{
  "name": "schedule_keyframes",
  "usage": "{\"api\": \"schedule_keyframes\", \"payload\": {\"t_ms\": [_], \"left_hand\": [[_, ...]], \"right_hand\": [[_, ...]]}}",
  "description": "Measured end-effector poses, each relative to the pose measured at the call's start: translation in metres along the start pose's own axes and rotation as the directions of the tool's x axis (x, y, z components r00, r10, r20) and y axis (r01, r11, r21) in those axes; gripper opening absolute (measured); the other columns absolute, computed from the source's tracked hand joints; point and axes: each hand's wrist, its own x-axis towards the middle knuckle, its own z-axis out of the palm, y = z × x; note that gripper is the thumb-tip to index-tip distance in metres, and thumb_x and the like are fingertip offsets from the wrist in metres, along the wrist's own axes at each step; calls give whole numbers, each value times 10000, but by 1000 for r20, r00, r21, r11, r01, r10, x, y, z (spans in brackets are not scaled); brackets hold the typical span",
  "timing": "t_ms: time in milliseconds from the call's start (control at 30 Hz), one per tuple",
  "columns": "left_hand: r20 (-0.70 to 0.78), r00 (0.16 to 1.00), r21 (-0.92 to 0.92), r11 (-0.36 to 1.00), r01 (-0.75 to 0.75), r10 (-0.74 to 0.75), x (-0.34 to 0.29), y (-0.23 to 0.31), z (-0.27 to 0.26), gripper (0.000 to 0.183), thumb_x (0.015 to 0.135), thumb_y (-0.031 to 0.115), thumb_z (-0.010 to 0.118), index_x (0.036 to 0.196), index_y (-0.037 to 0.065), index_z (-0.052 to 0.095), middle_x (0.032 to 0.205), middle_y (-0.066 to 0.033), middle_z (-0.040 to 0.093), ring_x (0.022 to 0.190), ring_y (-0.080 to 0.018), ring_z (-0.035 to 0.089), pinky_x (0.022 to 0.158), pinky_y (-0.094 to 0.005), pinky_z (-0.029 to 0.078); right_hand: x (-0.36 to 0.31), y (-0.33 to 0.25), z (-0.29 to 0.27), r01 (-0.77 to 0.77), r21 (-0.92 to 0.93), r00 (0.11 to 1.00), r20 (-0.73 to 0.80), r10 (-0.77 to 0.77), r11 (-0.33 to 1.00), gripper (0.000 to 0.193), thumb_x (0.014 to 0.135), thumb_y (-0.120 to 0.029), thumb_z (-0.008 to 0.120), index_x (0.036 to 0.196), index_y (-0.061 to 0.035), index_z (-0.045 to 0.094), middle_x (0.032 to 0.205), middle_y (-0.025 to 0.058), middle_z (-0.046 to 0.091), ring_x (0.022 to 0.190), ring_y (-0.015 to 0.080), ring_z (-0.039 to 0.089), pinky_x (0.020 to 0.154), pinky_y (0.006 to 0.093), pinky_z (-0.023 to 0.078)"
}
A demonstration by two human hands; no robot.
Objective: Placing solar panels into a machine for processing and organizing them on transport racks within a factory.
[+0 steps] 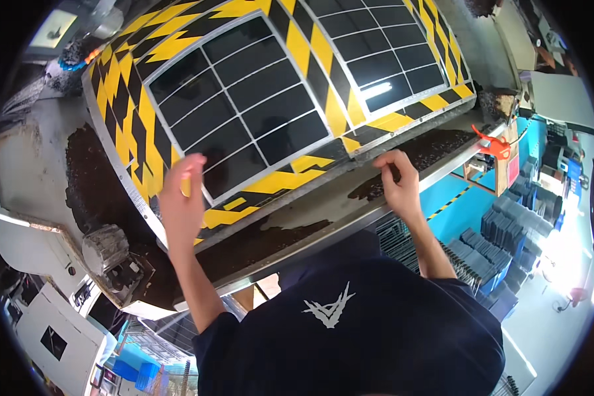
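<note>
My left hand [183,195] is over the near left corner of a large panel frame [320,99] covered in yellow and black striped tape. It is slightly smeared, its fingers bent forward, with a gap between thumb and fingers and nothing seen in it. My right hand [400,179] hovers by the frame's near edge, its fingers loosely curled and the thumb a little apart. No object shows in it. Two dark windows, a left one [244,125] and a right one [383,49], are set in the frame and crossed by pale grid lines. Contact with the frame cannot be made out.
A wet, dark-stained ledge [290,234] with a metal rim runs in front of me. An orange trigger-like handle [495,146] is at its right end. A grimy motor-like block [105,247] sits left. Stacks of dark panels [508,228] stand on the right.
</note>
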Motion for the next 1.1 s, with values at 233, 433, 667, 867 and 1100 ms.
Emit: {"api": "schedule_keyframes", "payload": {"t_ms": [233,433,667,867,1100], "left_hand": [[315,915,-132,966,-220,252,-40,129,146,159,927,140,667,1046,38,694,1086,-99,711,948,-290,656,831,-385,532],[260,914,17,945,-326,311,-14,207,251,191,895,163,692,1027,27,667,1155,-112,688,1013,-311,626,901,-405,502],[-48,988,385,916,-115,144,49,202,302,243,890,210,691,976,-14,657,1140,-177,689,1052,-319,619,965,-407,491],[-96,989,461,885,-59,116,50,206,310,238,882,203,703,940,-25,663,1119,-202,705,1027,-332,655,933,-391,523],[-125,987,399,916,-39,97,46,202,308,231,886,196,707,929,-26,658,1084,-207,715,967,-332,685,973,-414,522]], "right_hand": [[140,56,-89,178,-56,983,-33,-180,982,243,966,-74,581,1201,-20,608,1147,106,674,1048,193,644,916,313,490],[233,112,-121,256,-335,962,-2,-273,907,464,967,-214,633,1383,-43,517,1272,170,611,1173,329,588,978,386,460],[235,132,-123,298,-379,952,48,-303,876,454,960,-233,652,1361,-51,543,1367,180,536,1253,353,522,1002,396,446],[238,138,-119,232,-316,962,-63,-264,920,471,929,-241,687,1329,-25,564,1321,235,544,1227,402,515,1031,438,429],[250,128,-137,-12,-234,999,-34,5,972,546,912,-294,689,1308,61,562,1244,254,596,1153,389,565,974,433,471]]}}
